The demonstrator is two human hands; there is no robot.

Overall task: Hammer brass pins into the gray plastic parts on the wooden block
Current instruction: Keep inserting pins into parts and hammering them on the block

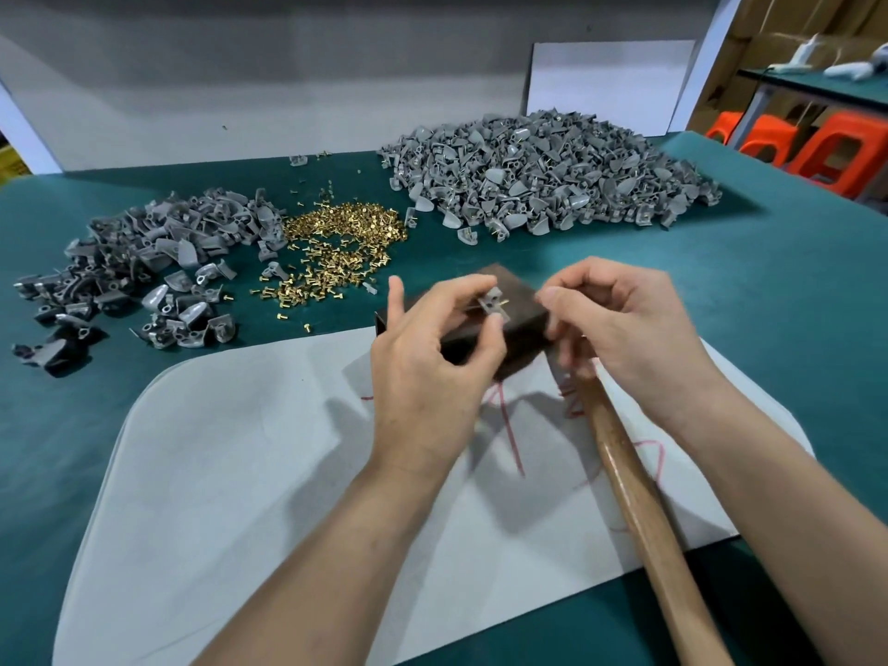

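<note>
The left hand (432, 362) hovers above the dark wooden block (526, 307) and pinches a gray plastic part (491, 300) between thumb and fingertips, with one finger sticking up free. A brass pin (504, 303) juts from the part's right side. The right hand (624, 329) is just beside it, fingers curled inward with their tips near the pin. They are blurred, so I cannot tell whether they grip anything. The wooden hammer handle (644, 497) runs from under that hand toward the near edge of the tabletop (793, 290); its head is hidden, and whether the hand holds it is unclear. The block sits at the far edge of a white sheet (250, 454) with red marks, spread over the green tabletop at the near middle. Beyond the block, toward the middle of the tabletop, lies a heap of loose brass pins (346, 233). Touching that heap on its left is a spread of gray parts (158, 252) reaching toward the left edge. A much larger mound of gray parts (552, 175), some showing pins, fills the far right of the tabletop. A white board (610, 84) leans behind the mound, and orange stools (826, 146) stand past the far right corner.
</note>
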